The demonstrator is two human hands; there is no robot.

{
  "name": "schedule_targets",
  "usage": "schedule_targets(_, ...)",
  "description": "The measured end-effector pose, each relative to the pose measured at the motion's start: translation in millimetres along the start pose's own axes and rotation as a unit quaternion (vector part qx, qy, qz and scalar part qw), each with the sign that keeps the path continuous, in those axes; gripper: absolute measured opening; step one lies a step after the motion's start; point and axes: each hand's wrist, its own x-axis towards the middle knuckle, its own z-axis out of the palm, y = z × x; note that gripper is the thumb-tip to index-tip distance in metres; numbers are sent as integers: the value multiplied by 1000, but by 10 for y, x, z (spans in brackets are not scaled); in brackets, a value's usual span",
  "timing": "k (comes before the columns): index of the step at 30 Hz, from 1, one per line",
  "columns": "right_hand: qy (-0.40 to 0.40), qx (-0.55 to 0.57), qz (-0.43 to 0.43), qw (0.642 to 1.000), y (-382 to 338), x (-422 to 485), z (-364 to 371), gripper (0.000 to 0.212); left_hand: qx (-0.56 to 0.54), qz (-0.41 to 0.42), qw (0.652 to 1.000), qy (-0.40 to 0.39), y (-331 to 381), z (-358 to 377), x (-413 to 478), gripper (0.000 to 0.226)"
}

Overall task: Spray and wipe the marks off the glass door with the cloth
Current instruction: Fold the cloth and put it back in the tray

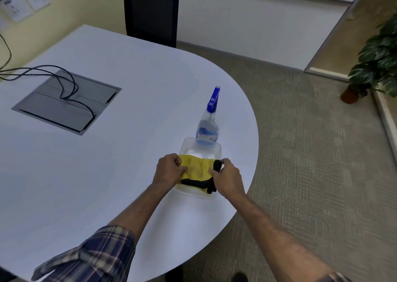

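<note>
A yellow cloth point(196, 168) with black edging lies folded in a clear plastic tray point(202, 149) near the right edge of the white table point(107, 174). My left hand point(169, 171) pinches the cloth's left side. My right hand point(227, 177) grips its right side at the black trim. A clear spray bottle point(208, 129) with a blue trigger head stands at the tray's far end, untouched by either hand. No glass door with marks is clearly in view.
A grey cable hatch point(66, 102) with black cables sits in the table at the left. A dark chair back point(151, 11) stands behind the table. Carpet floor lies to the right, with a potted plant point(378, 60) by the wall.
</note>
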Motion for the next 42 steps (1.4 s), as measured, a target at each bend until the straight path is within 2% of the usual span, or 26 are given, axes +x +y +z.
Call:
schedule_targets(4,4,-78,-26,997,-2,24,89,35,35,-15,999,5,-26,73,62,17)
schedule_targets(11,9,-155,-53,986,45,132,216,13,116,-2,993,-18,-64,155,172,16)
schedule_targets(14,8,-168,-62,984,59,194,236,10,166,17,986,-23,-74,194,198,8)
schedule_targets(18,3,-154,-64,986,63,278,213,17,211,42,976,-17,-101,206,237,14)
schedule_targets(21,33,-122,-69,990,62,312,176,33,232,53,971,-6,-100,184,232,30)
schedule_targets(23,84,-68,-78,991,15,360,120,40,181,77,980,38,-56,151,230,39)
schedule_targets(26,145,37,-100,984,-148,540,10,43,36,155,983,92,88,129,330,33)
schedule_targets(30,154,142,-115,971,-393,850,-84,47,-100,149,982,66,385,168,600,46)
schedule_targets(36,67,225,-134,963,-611,1257,-68,59,-104,180,978,-11,634,302,1061,55)
schedule_targets(39,35,232,-165,958,-634,1374,-3,54,-117,208,971,-32,703,335,1157,49)
schedule_targets(42,46,240,-173,954,-618,1405,24,46,-134,206,969,-31,725,328,1179,46)
